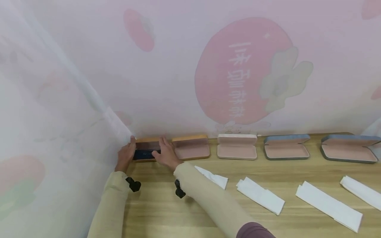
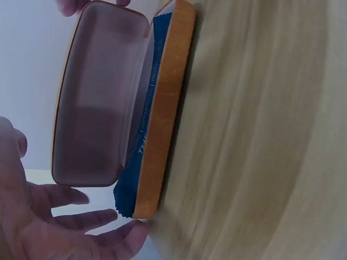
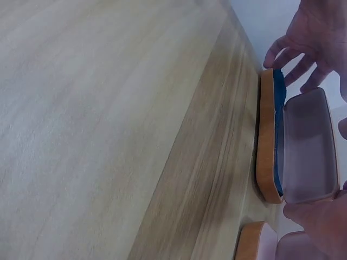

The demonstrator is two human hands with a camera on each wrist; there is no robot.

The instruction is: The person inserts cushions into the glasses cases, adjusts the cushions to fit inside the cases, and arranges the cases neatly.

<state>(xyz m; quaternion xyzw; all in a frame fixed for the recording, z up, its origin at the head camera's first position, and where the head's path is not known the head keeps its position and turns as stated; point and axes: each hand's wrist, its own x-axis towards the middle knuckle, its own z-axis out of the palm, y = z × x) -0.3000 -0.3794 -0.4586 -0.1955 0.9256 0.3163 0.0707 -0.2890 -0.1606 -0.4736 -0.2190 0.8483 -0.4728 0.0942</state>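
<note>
An orange glasses case (image 2: 165,114) with its lid raised stands at the left end of a row by the wall. In it lies a dark blue lens cloth (image 1: 146,154) with zigzag edges and white print; one end sticks up over the case's rim in the left wrist view. My left hand (image 1: 126,154) is at the case's left end, its extended fingers right at the base corner and lid edge. My right hand (image 1: 168,155) holds the lid's right end, thumb in front and fingers at the top edge and behind.
To the right stand a second orange case (image 1: 191,152), a white case (image 1: 236,152) and two blue-grey cases (image 1: 287,151), all with lids up. Folded white cloths (image 1: 261,195) lie in front of them on the wooden table (image 1: 166,211). A patterned wall (image 1: 166,92) closes off the back and left.
</note>
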